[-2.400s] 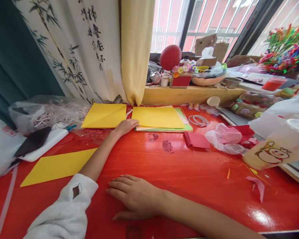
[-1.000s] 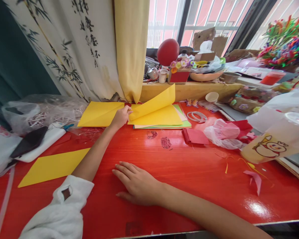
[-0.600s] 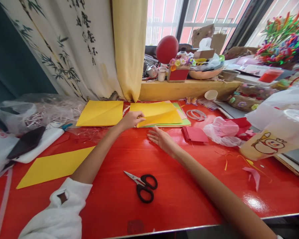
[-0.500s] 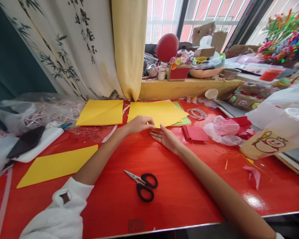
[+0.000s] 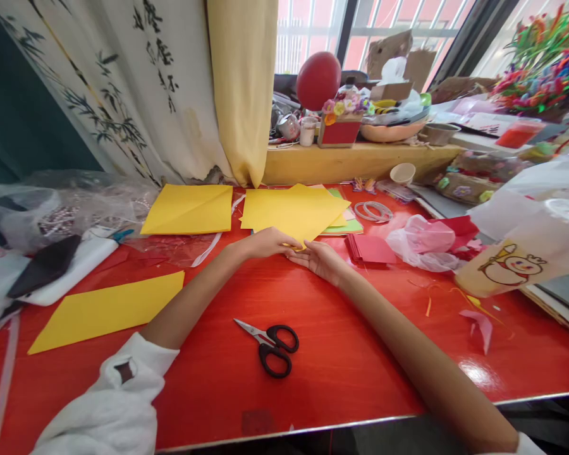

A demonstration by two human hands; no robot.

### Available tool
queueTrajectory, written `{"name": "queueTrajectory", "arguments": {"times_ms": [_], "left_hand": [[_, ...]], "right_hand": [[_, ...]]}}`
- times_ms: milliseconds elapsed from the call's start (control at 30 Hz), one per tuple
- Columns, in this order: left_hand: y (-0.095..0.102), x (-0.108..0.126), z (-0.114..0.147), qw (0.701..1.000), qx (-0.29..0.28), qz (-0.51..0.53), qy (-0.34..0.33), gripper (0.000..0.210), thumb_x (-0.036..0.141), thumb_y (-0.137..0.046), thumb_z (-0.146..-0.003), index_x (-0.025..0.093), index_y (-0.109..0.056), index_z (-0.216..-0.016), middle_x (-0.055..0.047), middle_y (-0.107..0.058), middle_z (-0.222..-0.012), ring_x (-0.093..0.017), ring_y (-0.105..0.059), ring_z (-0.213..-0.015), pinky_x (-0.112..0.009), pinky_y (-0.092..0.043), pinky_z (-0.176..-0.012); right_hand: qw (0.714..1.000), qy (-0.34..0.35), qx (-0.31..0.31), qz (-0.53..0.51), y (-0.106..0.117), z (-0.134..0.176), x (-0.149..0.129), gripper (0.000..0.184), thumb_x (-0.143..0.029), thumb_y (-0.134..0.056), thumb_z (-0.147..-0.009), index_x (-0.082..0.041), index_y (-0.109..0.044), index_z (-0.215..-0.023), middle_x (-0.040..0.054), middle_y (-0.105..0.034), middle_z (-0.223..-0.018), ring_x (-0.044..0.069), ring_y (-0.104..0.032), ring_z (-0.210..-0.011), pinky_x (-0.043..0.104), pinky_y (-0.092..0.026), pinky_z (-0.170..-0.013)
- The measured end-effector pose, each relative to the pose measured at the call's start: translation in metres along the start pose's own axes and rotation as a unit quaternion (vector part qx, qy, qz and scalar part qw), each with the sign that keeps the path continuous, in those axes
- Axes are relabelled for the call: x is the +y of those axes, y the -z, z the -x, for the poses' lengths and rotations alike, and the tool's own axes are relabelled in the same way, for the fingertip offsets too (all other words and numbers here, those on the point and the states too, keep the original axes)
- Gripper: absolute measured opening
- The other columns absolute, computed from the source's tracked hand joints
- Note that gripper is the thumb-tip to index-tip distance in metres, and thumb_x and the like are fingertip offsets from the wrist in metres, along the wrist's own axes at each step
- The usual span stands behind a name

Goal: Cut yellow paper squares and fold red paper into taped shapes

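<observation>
A yellow sheet of paper lies turned at an angle on other sheets at the back of the table, its near corner lifted towards me. My left hand pinches this corner between thumb and fingers. From the other side my right hand meets it, palm turned up, thumb and fingertips closed about the same corner. The fingertips of both hands nearly touch. Nearer to me lie scissors with black handles, blades pointing left. A folded yellow paper rests by my left forearm.
Left of the sheet is a yellow paper stack. Red paper squares, a clear coiled ring and a pink-white plastic bag lie right. A large drink cup leans at far right. A phone sits at left.
The top yellow sheet has turned and shifted towards me, its corner now between my hands. My right fingers have closed in on it. The view has tilted slightly.
</observation>
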State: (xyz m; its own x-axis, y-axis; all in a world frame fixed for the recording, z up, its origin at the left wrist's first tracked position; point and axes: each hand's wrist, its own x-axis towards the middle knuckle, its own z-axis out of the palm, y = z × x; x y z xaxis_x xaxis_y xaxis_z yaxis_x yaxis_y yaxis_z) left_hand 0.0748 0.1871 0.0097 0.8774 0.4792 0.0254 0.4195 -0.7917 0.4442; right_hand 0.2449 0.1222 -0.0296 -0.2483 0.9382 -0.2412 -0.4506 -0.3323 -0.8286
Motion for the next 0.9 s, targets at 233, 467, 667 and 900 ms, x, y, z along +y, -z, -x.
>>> {"name": "queueTrajectory", "arguments": {"times_ms": [233, 467, 667, 900], "left_hand": [[0.003, 0.002, 0.003, 0.997, -0.005, 0.059, 0.043, 0.03, 0.025, -0.051, -0.086, 0.017, -0.067, -0.11, -0.003, -0.071, -0.105, -0.012, -0.065, -0.094, -0.018, -0.044, -0.083], [0.001, -0.003, 0.003, 0.995, 0.005, 0.091, 0.051, 0.028, 0.029, -0.053, -0.085, 0.019, -0.069, -0.106, -0.001, -0.072, -0.1, -0.012, -0.064, -0.09, -0.019, -0.043, -0.081], [-0.001, -0.012, 0.002, 0.994, 0.013, 0.097, 0.05, 0.031, 0.033, -0.051, -0.086, 0.018, -0.069, -0.105, -0.003, -0.071, -0.102, -0.013, -0.063, -0.093, -0.021, -0.042, -0.084], [0.0, -0.008, 0.004, 0.993, 0.01, 0.104, 0.051, 0.032, 0.035, -0.05, -0.086, 0.017, -0.069, -0.106, -0.003, -0.071, -0.103, -0.014, -0.063, -0.094, -0.021, -0.042, -0.084]], "right_hand": [[1.0, 0.001, 0.006, 0.001, -0.002, 0.0, 0.0, 0.026, -0.014, -0.034, -0.096, -0.007, -0.057, -0.086, 0.015, -0.07, -0.081, 0.017, -0.07, -0.08, 0.031, -0.054, -0.084], [1.0, -0.002, 0.016, 0.0, -0.006, 0.003, -0.003, 0.022, -0.015, -0.034, -0.096, -0.007, -0.054, -0.091, 0.0146, -0.07, -0.075, 0.017, -0.071, -0.074, 0.031, -0.054, -0.084], [1.0, -0.01, 0.02, 0.004, -0.007, 0.004, -0.004, 0.022, -0.017, -0.034, -0.096, -0.007, -0.054, -0.092, 0.0146, -0.07, -0.075, 0.017, -0.071, -0.074, 0.032, -0.053, -0.087], [1.0, -0.011, 0.013, 0.009, -0.005, 0.002, -0.003, 0.025, -0.018, -0.033, -0.096, -0.008, -0.055, -0.091, 0.0142, -0.071, -0.077, 0.017, -0.071, -0.075, 0.032, -0.052, -0.089]]}}
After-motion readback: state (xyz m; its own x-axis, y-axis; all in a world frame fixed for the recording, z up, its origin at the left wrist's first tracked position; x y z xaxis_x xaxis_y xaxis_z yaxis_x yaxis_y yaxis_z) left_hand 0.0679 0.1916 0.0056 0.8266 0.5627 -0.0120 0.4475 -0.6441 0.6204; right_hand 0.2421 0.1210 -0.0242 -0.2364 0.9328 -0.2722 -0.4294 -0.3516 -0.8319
